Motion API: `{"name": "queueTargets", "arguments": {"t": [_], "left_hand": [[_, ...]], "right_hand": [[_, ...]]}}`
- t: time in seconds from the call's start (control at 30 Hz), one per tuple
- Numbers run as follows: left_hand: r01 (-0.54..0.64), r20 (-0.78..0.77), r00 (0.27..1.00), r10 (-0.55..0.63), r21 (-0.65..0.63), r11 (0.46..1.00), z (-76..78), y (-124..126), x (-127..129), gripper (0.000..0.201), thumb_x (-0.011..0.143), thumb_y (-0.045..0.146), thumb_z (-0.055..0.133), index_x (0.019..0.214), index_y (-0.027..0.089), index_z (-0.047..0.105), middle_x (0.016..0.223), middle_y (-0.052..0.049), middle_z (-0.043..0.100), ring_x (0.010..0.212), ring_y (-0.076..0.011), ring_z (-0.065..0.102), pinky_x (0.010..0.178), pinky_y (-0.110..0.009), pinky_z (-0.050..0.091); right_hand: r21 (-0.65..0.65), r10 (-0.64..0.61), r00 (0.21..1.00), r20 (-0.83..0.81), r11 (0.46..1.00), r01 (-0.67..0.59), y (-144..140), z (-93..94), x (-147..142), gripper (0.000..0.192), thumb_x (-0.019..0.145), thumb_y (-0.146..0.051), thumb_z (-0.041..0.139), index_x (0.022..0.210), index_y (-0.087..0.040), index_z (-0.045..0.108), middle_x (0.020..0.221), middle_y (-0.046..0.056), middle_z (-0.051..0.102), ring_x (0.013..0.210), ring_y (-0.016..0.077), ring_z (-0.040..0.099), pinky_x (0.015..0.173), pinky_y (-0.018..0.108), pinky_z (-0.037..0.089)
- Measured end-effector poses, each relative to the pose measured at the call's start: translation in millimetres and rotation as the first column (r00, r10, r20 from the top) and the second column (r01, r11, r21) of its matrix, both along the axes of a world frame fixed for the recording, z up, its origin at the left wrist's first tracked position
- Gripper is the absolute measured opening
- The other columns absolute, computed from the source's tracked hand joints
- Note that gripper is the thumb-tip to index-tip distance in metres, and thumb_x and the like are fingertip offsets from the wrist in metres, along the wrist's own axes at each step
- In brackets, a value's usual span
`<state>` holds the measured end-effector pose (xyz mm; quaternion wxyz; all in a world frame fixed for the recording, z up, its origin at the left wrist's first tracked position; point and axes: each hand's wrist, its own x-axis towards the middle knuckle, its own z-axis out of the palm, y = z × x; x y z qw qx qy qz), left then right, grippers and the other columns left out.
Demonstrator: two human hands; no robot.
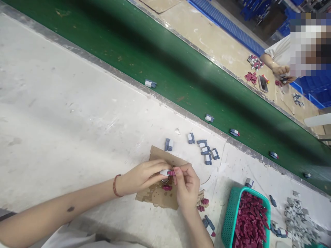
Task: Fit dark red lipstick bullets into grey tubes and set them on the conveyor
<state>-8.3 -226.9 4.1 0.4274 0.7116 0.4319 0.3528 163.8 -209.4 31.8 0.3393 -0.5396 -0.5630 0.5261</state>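
My left hand and my right hand meet over a brown cardboard scrap on the white table. Between the fingertips of both hands sits a small grey part with a dark red piece at its end. My left wrist wears a red bracelet. A loose dark red piece lies on the cardboard just under my hands. A few more red pieces lie to the right of my right hand.
Several grey-blue parts lie beyond my hands. A teal basket holds dark red pieces; a grey parts pile lies right. A green conveyor belt carries spaced parts. Across it, another person's hands work.
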Motion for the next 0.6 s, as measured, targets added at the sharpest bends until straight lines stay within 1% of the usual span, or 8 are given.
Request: {"name": "queueTargets", "arguments": {"t": [0.13,0.23,0.3,0.37,0.43,0.5,0.53,0.6], "left_hand": [[0.001,-0.044,0.999,0.000,0.013,1.000,-0.6,0,2,0.035,0.103,0.034,0.031,0.103,0.017,0.061,0.095,-0.010,0.069,0.084,-0.0198,0.066,0.075,-0.028,0.054],[0.008,-0.081,0.997,-0.005,0.042,0.999,-2.6,-1,3,0.036,0.104,0.034,0.029,0.102,0.017,0.061,0.094,-0.009,0.070,0.084,-0.0200,0.067,0.073,-0.028,0.054],[0.000,-0.109,0.994,0.009,0.086,0.996,-3.1,-1,4,0.038,0.104,0.034,0.028,0.101,0.016,0.061,0.092,-0.008,0.071,0.082,-0.0196,0.068,0.071,-0.028,0.053],[-0.012,-0.155,0.987,0.036,0.154,0.988,-1.8,-2,4,0.039,0.104,0.034,0.027,0.099,0.016,0.061,0.089,-0.008,0.071,0.078,-0.0192,0.068,0.067,-0.027,0.052],[-0.021,-0.207,0.976,0.069,0.229,0.973,1.6,-2,5,0.038,0.104,0.034,0.028,0.095,0.016,0.061,0.085,-0.008,0.071,0.074,-0.0197,0.067,0.064,-0.028,0.051],[-0.012,-0.239,0.968,0.078,0.267,0.964,7.1,0,6,0.037,0.104,0.033,0.029,0.093,0.016,0.061,0.083,-0.008,0.070,0.072,-0.0201,0.067,0.062,-0.028,0.050],[0.003,-0.246,0.967,0.064,0.262,0.965,10.5,2,7,0.036,0.104,0.032,0.030,0.093,0.017,0.060,0.081,-0.007,0.070,0.070,-0.0198,0.066,0.061,-0.028,0.050],[0.058,-0.245,0.969,-0.005,0.211,0.976,18.0,6,9,0.036,0.104,0.032,0.030,0.090,0.018,0.060,0.078,-0.005,0.070,0.066,-0.0182,0.066,0.059,-0.026,0.048]], "right_hand": [[0.070,0.034,0.992,0.120,0.997,-0.043,-2,1.6,-2,0.035,0.093,-0.045,0.052,0.069,-0.020,0.056,0.053,-0.005,0.052,0.047,0.0106,0.046,0.045,0.022,0.036],[0.152,0.052,0.980,0.191,0.985,-0.082,-3,4.1,-4,0.032,0.094,-0.040,0.050,0.068,-0.021,0.053,0.053,-0.005,0.052,0.046,0.0105,0.046,0.045,0.022,0.036],[0.201,0.063,0.974,0.220,0.974,-0.108,-3,5.7,-5,0.031,0.095,-0.036,0.048,0.068,-0.021,0.052,0.054,-0.005,0.052,0.047,0.0106,0.048,0.047,0.022,0.037],[0.221,0.080,0.970,0.232,0.966,-0.133,-2,7.5,-4,0.031,0.096,-0.034,0.045,0.069,-0.021,0.052,0.055,-0.005,0.054,0.048,0.0107,0.049,0.048,0.022,0.037],[0.234,0.102,0.959,0.264,0.958,-0.166,-1,9.6,-1,0.030,0.097,-0.034,0.043,0.072,-0.021,0.053,0.056,-0.005,0.054,0.047,0.0110,0.048,0.047,0.022,0.037],[0.276,0.113,0.930,0.349,0.936,-0.217,0,11.5,4,0.032,0.098,-0.035,0.041,0.073,-0.021,0.054,0.056,-0.004,0.053,0.048,0.0122,0.048,0.048,0.023,0.036],[0.305,0.114,0.909,0.400,0.919,-0.249,0,12.3,7,0.035,0.099,-0.035,0.038,0.071,-0.022,0.053,0.056,-0.003,0.053,0.048,0.0129,0.048,0.049,0.024,0.035],[0.361,0.101,0.871,0.481,0.882,-0.302,-1,13.5,12,0.042,0.102,-0.033,0.030,0.066,-0.022,0.050,0.055,-0.001,0.052,0.049,0.0142,0.048,0.050,0.026,0.033]]}}
